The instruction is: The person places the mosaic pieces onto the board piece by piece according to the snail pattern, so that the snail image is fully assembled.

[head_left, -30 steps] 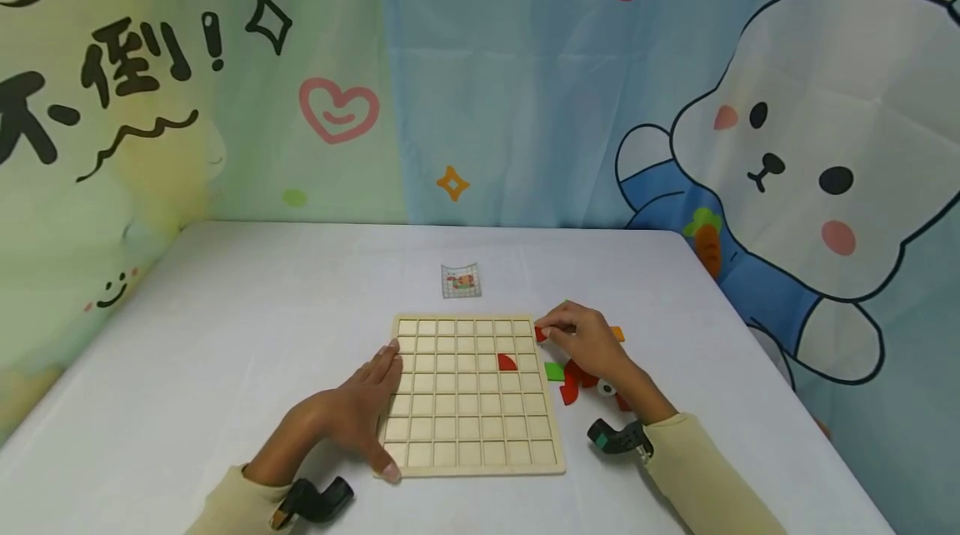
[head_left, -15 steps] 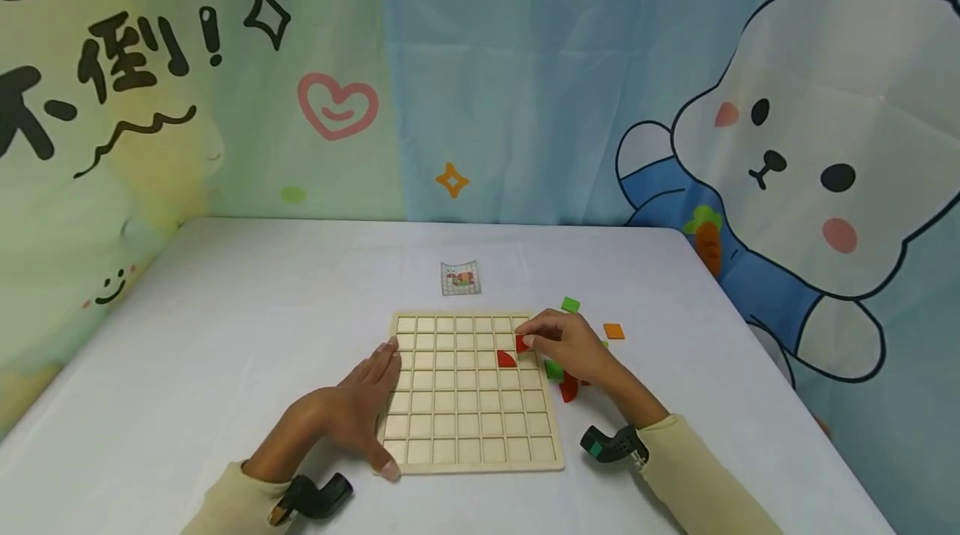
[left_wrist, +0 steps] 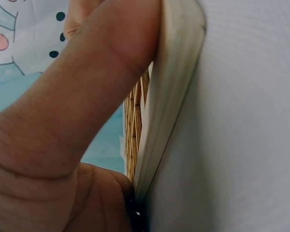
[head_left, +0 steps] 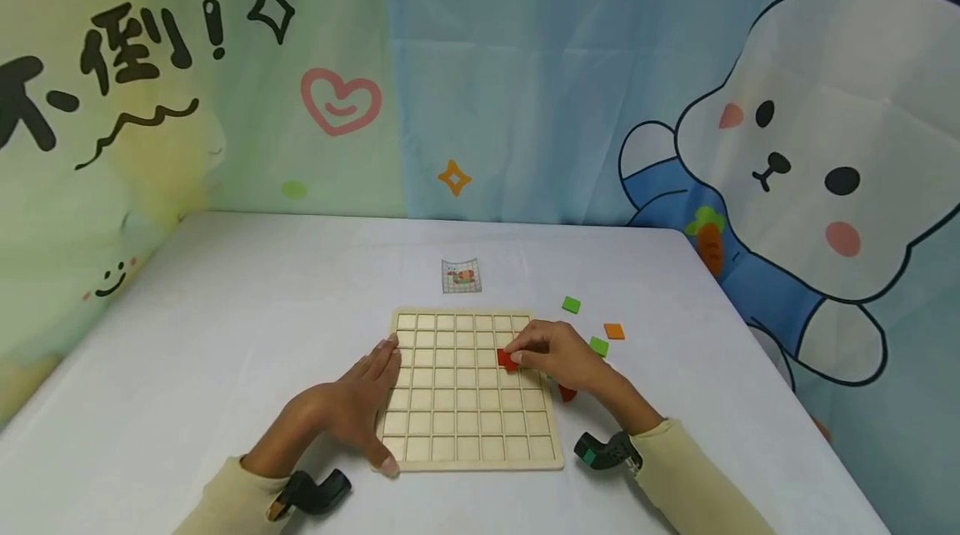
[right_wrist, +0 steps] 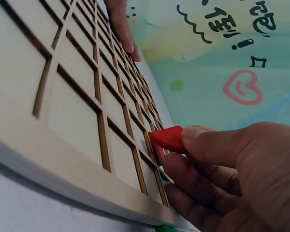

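Observation:
A wooden grid board [head_left: 457, 427] lies flat on the white table. My right hand [head_left: 551, 352] pinches a small red tile [head_left: 507, 360] and holds it low over the board's right side, near the third row; in the right wrist view the red tile [right_wrist: 166, 138] sits tilted at my fingertips [right_wrist: 195, 134] over a cell. Whether another red piece lies under it I cannot tell. My left hand [head_left: 360, 402] rests flat against the board's left edge [left_wrist: 171, 96], fingers straight, thumb at the near corner.
Loose tiles lie right of the board: two green ones [head_left: 572, 304] [head_left: 598, 346], an orange one [head_left: 614, 331] and a red piece [head_left: 567, 392] beside my wrist. A small picture card [head_left: 461, 276] lies behind the board. A cartoon cloth backdrop hangs behind the table.
My right hand carried the red tile from the loose pile off the board's top right corner leftward and down onto the board. The left hand stayed put.

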Tool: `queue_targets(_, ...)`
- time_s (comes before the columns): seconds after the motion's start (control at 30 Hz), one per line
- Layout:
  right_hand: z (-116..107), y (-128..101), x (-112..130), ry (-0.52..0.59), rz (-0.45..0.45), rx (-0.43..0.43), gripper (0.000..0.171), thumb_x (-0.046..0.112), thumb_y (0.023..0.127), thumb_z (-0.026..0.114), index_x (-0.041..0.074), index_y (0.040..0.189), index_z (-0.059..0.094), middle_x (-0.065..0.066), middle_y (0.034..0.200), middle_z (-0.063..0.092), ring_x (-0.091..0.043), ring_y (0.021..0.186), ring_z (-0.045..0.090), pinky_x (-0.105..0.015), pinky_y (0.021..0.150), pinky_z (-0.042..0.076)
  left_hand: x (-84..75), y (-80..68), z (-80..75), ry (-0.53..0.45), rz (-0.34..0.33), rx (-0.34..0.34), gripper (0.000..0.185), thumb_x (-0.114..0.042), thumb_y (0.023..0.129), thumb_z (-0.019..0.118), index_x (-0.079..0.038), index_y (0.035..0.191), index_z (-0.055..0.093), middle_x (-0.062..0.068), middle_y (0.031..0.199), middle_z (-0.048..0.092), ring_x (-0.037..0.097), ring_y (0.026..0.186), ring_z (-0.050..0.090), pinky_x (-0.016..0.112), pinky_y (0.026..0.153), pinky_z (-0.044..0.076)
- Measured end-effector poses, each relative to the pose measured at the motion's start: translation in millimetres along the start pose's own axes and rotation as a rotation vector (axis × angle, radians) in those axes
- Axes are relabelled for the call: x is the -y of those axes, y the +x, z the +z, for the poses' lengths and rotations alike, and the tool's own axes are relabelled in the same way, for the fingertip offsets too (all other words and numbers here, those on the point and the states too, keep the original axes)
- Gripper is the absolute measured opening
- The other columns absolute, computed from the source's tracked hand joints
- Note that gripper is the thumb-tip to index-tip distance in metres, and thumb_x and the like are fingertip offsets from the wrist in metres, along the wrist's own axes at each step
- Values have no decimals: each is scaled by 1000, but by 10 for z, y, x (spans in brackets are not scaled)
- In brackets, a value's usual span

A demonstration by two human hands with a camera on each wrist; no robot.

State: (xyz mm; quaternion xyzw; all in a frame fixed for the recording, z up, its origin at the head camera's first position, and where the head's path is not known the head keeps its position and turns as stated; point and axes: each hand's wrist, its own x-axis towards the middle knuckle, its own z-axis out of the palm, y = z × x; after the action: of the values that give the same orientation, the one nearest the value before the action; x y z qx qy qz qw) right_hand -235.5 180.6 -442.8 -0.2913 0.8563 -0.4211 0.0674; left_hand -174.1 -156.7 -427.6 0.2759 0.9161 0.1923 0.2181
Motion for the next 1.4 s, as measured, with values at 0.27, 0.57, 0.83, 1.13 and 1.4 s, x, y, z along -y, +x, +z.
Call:
queue_targets(0.27, 7, 12, 48, -50, 31, 24, 9, 10, 87, 73, 12, 95, 77, 8, 90, 67, -11, 83, 59, -27, 72, 50, -4, 6, -12, -13, 2, -3, 145, -60, 56, 87, 11, 151, 3, 26, 158, -10, 39, 145, -7, 52, 115, 8)
queue_targets(0.57, 10, 21, 64, -89, -45, 61, 5, 11, 87, 75, 12, 91, 78, 9, 84, 64, -9, 75, 53, -24, 65, 46, -3, -4, -26, -19, 16, -3, 144, -59, 57, 88, 12, 150, 3, 27, 157, -11, 39, 145, -8, 53, 115, 7)
queue_targets(0.83, -13, -1, 86, -98, -46, 143, 17, 16, 86, 76, 10, 102, 77, 7, 95, 66, -13, 92, 59, -29, 78, 49, -7, -2, -34, -22, 17, -1, 145, -59, 57, 88, 12, 150, 3, 27, 157, -11, 39, 145, -8, 52, 115, 7)
queue_targets(1.13, -4, 2, 106, -171, -81, 163, 19, 13, 87, 75, 6, 105, 76, 5, 95, 64, -13, 87, 55, -28, 73, 48, -5, -6, -18, -35, 18, -10, 145, -58, 56, 88, 12, 150, 4, 26, 158, -10, 39, 145, -7, 52, 115, 8)
queue_targets(1.4, -12, -8, 109, -201, -104, 182, 21, 13, 89, 73, 3, 107, 75, 3, 96, 62, -14, 87, 56, -27, 73, 49, 2, -2, -1, -43, 19, -5, 145, -59, 56, 88, 11, 151, 3, 26, 158, -10, 38, 145, -7, 52, 115, 8)
